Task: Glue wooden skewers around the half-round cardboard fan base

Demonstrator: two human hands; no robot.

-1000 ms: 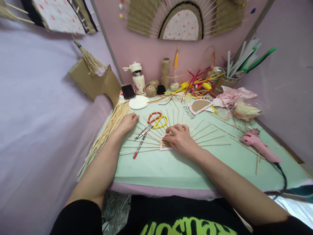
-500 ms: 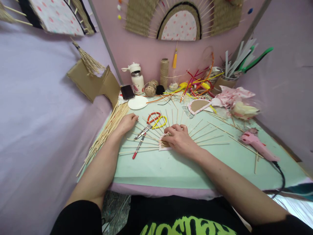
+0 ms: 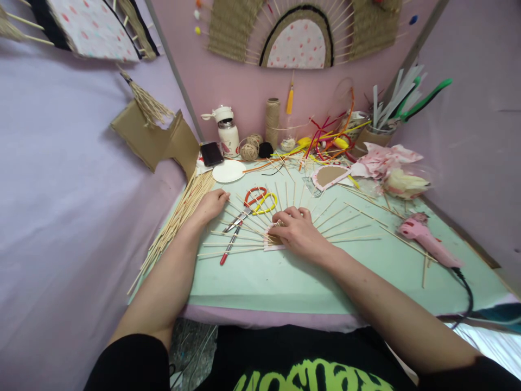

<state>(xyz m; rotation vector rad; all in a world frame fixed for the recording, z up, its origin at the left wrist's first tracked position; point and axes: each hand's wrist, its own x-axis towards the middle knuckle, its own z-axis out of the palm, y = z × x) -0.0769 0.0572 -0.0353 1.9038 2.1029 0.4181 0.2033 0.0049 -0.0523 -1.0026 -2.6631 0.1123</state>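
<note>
As the desk (image 3: pixel 285 282) filled most of the view, its pale green top carried a fan of thin wooden sticks (image 3: pixel 345 220) radiating from a small half-round card base (image 3: pixel 272 243) near the middle. The right hand (image 3: pixel 299 231) lay palm-down on that base, fingers bent and pressing it flat, gripping nothing. The left hand (image 3: pixel 211 205) rested open on the sticks at the fan's left edge, fingers loosely spread, holding nothing. A loose bundle of spare sticks (image 3: pixel 179 217) ran along the desk's left edge, close to overhanging. Scissors (image 3: pixel 248 209) with red and yellow handles lay across the fan between the hands. A pink glue gun (image 3: pixel 427 241) sat well to the right, its cord trailing off the front edge. The sticks appeared light, stiff and easily snapped or dislodged; pressure at the base seemed safest. Free room lay mainly along the front of the desk, the rear being crowded with twine and strips.
</note>
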